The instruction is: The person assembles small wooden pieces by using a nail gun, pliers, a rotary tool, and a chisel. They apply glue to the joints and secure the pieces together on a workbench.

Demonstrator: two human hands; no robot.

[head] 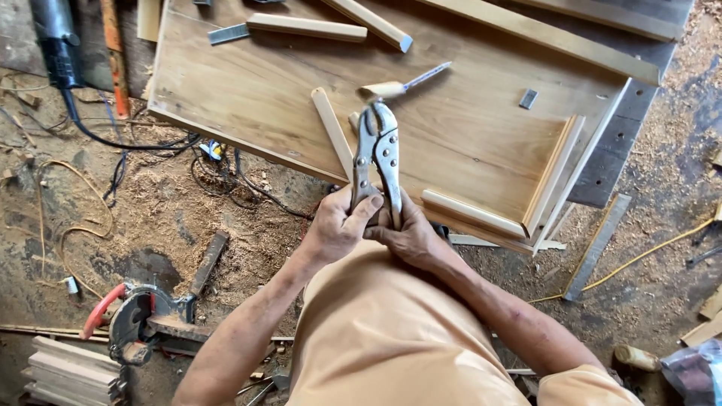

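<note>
Both my hands hold a pair of silver locking pliers (377,146) upright in front of my chest. My left hand (336,225) wraps the left handle, thumb up along it. My right hand (407,234) grips the right handle from below. The plier jaws point away from me, over the near edge of a large wooden panel (248,98). A thin wooden strip (332,129) lies on the panel just left of the jaws. A chisel with a pale wooden handle (402,85) lies just beyond the jaws.
Several wooden strips (304,27) and a framed corner (553,173) lie on the panel. A circular saw with a red handle (139,316) rests on the sawdust floor at lower left, near stacked slats (71,372). Cables (150,143) trail at left. A metal bar (598,244) lies at right.
</note>
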